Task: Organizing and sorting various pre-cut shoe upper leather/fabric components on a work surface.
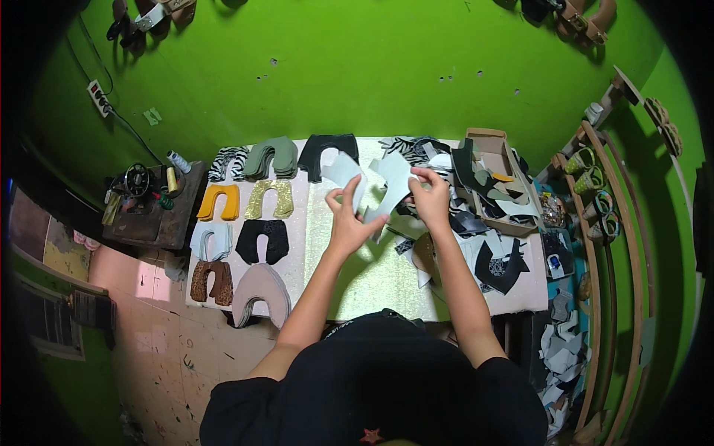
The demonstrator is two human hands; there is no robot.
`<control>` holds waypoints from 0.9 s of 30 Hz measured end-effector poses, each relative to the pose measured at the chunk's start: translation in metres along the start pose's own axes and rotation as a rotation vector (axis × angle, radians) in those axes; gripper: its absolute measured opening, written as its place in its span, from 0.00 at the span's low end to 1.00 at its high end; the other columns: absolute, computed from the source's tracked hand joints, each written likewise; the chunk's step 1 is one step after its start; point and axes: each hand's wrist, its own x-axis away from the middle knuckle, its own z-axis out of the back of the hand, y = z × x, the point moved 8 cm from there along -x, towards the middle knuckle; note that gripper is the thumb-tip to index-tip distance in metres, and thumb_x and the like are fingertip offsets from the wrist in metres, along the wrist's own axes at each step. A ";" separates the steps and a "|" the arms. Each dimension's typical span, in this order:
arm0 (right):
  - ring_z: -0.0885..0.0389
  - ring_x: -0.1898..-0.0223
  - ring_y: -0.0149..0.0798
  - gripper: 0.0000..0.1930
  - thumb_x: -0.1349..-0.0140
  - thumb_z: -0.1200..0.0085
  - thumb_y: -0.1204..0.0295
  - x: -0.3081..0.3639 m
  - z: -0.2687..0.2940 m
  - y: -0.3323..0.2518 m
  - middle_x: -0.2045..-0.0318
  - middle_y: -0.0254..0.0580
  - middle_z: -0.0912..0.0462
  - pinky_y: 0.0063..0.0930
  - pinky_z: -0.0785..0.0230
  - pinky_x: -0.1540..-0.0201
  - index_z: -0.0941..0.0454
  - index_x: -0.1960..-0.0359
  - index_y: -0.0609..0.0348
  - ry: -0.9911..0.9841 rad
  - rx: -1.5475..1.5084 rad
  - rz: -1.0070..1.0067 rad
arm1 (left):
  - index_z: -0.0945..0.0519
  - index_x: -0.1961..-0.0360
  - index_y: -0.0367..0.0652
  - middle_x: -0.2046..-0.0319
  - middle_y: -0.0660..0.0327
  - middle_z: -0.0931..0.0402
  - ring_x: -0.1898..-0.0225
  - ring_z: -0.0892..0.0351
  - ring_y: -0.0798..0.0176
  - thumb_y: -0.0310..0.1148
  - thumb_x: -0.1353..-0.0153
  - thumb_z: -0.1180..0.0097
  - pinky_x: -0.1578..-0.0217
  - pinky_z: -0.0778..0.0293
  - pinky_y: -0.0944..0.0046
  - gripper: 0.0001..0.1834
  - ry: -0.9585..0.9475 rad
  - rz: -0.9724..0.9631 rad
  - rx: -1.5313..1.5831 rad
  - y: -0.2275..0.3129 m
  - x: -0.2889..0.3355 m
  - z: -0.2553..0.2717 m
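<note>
Over the middle of the table I hold pale grey-white cut pieces [394, 178] of sheet material in front of me. My left hand [349, 221] is closed, its raised fingers by a curved pale piece [343, 170] and its thumb at the lower edge of the wider one. At the upper right edge of that wider piece, my right hand [431, 199] pinches with thumb and fingers. Whether the pale pieces are joined cannot be made out. Just beyond them lies a black U-shaped piece stack [314, 152], partly hidden.
Left on the table [364, 286] are U-shaped stacks: green [269, 157], yellow [217, 202], gold [268, 199], black [262, 241] and pink [260, 290]. Scraps [502, 264] and a cardboard box [487, 141] crowd the right. A sewing machine [139, 182] stands left; a wooden shoe rack [613, 275] right.
</note>
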 end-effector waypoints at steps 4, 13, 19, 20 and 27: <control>0.24 0.76 0.29 0.13 0.48 0.46 0.74 0.001 -0.033 0.006 0.71 0.43 0.24 0.18 0.25 0.73 0.27 0.63 0.70 -0.089 -0.121 -0.102 | 0.49 0.41 0.53 0.56 0.45 0.41 0.57 0.31 0.47 0.35 0.61 0.36 0.59 0.32 0.59 0.46 0.007 -0.197 -0.156 0.002 0.003 0.009; 0.29 0.63 0.41 0.13 0.50 0.46 0.71 -0.006 -0.058 0.006 0.70 0.42 0.27 0.29 0.37 0.56 0.24 0.61 0.58 -0.196 0.364 0.315 | 0.36 0.50 0.43 0.67 0.53 0.23 0.66 0.23 0.65 0.24 0.58 0.38 0.66 0.27 0.68 0.31 -0.112 0.114 0.245 -0.051 -0.016 0.055; 0.27 0.70 0.36 0.08 0.49 0.46 0.72 -0.018 -0.070 0.040 0.73 0.41 0.24 0.26 0.35 0.63 0.25 0.69 0.62 -0.351 0.415 0.116 | 0.34 0.52 0.41 0.59 0.53 0.28 0.61 0.26 0.65 0.31 0.54 0.38 0.62 0.30 0.67 0.27 -0.072 0.131 0.212 -0.066 -0.032 0.081; 0.27 0.70 0.36 0.08 0.49 0.46 0.72 -0.022 -0.075 0.044 0.73 0.41 0.24 0.26 0.35 0.63 0.25 0.69 0.62 -0.356 0.412 0.118 | 0.35 0.51 0.41 0.61 0.53 0.27 0.63 0.26 0.65 0.32 0.52 0.40 0.64 0.29 0.68 0.26 -0.028 0.167 0.332 -0.082 -0.035 0.085; 0.28 0.69 0.23 0.07 0.44 0.52 0.79 -0.055 -0.066 0.067 0.70 0.35 0.23 0.15 0.35 0.65 0.29 0.62 0.64 -0.258 -0.096 -0.040 | 0.31 0.55 0.37 0.71 0.61 0.23 0.72 0.29 0.76 0.37 0.40 0.53 0.74 0.35 0.78 0.16 -0.079 0.429 0.578 -0.137 -0.048 0.087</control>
